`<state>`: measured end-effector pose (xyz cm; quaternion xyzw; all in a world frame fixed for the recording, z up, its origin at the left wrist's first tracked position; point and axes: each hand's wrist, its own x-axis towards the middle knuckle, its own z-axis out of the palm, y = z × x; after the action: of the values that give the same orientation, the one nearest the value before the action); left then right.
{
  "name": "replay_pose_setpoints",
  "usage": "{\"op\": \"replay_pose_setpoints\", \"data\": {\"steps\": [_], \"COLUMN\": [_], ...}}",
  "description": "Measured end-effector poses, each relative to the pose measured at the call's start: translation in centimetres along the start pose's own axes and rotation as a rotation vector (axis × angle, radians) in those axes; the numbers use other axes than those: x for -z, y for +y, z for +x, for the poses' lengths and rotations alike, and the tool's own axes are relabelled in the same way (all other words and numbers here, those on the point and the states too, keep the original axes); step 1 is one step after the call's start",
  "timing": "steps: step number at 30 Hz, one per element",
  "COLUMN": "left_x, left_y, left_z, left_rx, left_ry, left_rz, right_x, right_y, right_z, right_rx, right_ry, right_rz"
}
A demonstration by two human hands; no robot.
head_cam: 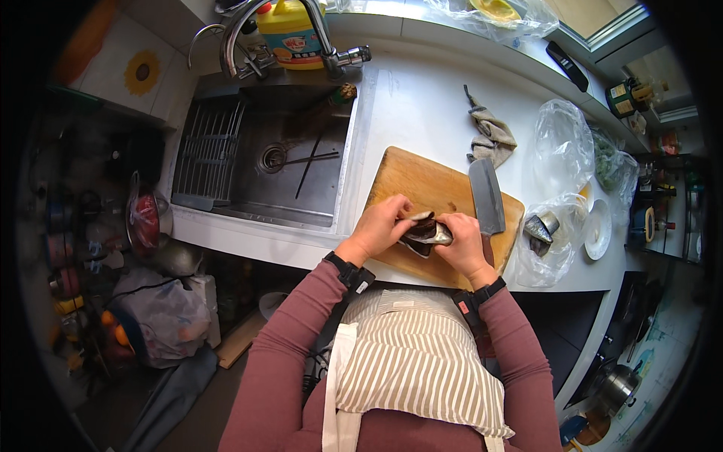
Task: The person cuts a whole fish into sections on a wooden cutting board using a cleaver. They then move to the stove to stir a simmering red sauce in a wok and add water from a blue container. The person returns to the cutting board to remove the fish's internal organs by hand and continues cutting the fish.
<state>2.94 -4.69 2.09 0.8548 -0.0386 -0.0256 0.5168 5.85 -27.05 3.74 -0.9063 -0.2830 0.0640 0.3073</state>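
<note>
A piece of fish [422, 233], silvery outside and dark inside, is held spread between my two hands over the wooden cutting board [418, 175]. My left hand [384, 223] pinches its left edge with thumb and fingers. On the other side, my right hand [460, 243] grips the silvery end. Just right of my right hand, a cleaver [487, 195] lies on the board, its blade across the far edge and its handle towards me. More silvery fish pieces [540, 231] lie in a clear plastic bag [551, 271] right of the board.
A steel sink [288, 203] with a drying rack [209, 147] and chopsticks [308, 166] is at the left, under a faucet [325, 34]. A crumpled cloth [490, 135] lies behind the board. A white plate [597, 231], plastic bags and a yellow detergent jug [291, 34] stand around the counter.
</note>
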Motion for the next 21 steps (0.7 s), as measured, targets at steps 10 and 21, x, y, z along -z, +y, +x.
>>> {"op": "replay_pose_setpoints", "data": {"steps": [10, 21], "left_x": [-1.3, -2.5], "left_y": [1.4, 3.2], "left_z": [1.1, 0.0], "left_rx": [-0.209, -0.234], "left_ry": [0.094, -0.008], "left_rz": [0.349, 0.444], "right_x": [-0.9, -0.8], "right_y": [0.5, -0.2], "right_z": [0.0, 0.3], "right_rx": [0.071, 0.041], "right_ry": [0.051, 0.110], "right_rz": [-0.065, -0.143]}}
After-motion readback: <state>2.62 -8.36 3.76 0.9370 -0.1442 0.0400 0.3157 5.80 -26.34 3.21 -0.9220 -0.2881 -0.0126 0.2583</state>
